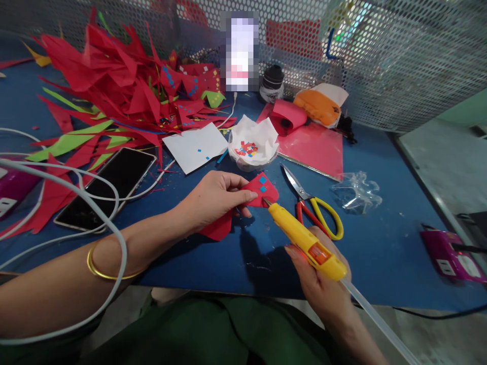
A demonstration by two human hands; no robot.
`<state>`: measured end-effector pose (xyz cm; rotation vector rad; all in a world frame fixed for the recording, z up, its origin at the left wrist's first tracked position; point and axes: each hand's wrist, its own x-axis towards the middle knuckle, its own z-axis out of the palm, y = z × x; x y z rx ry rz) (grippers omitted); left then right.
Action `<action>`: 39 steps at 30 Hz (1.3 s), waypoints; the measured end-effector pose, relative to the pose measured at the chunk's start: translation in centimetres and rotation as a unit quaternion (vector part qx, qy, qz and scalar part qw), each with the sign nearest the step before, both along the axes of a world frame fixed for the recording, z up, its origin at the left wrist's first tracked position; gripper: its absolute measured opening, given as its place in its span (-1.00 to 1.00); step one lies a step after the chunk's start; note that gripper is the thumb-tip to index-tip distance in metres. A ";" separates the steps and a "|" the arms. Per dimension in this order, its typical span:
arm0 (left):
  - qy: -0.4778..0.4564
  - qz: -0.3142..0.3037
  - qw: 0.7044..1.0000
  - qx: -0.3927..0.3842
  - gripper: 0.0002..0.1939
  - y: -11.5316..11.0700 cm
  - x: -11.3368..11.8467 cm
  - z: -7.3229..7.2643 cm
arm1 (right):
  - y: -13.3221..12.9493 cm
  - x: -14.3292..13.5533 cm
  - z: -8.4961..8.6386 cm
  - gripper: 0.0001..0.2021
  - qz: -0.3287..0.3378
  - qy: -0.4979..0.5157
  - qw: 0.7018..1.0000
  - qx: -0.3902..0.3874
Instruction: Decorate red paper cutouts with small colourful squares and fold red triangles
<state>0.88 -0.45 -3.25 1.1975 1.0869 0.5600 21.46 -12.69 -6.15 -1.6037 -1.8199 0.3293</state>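
My left hand [222,198] pinches a piece of red felt [269,188] that bears two small blue squares. More of the red piece hangs below that hand. My right hand [319,279] is wrapped round a yellow glue gun [299,237], with a clear glue stick [375,312] running out of its back end. The nozzle tip is at the lower edge of the felt, just under the blue squares; I cannot tell whether it touches. Beyond the felt stands a bowl [253,163] lined with white paper, holding small coloured bits [247,148].
Scissors [304,195] with red and yellow handles lie right of the felt. Red scraps [110,66] are heaped at the back left. A dark phone [110,187] and white cables [87,187] lie left. Clear plastic [357,193] and a purple power box [451,256] are right.
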 end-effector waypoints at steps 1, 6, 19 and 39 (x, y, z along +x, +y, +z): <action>-0.001 0.001 1.000 0.001 -0.90 0.0 0.0 0.0 | 0.0 0.0 0.0 -0.84 0.000 -0.001 1.000 -0.001; -0.004 0.006 1.000 -0.004 -0.90 0.0 0.2 0.3 | 0.0 0.0 -0.1 -0.83 -0.004 -0.010 1.000 -0.002; -0.001 0.009 1.000 -0.011 -0.90 0.0 0.2 0.4 | 0.0 0.0 -0.1 -0.82 -0.005 -0.009 1.000 -0.001; -0.003 0.004 1.000 0.003 -0.89 0.1 0.0 0.1 | -0.3 0.2 0.3 -0.85 0.004 -0.007 1.000 -0.010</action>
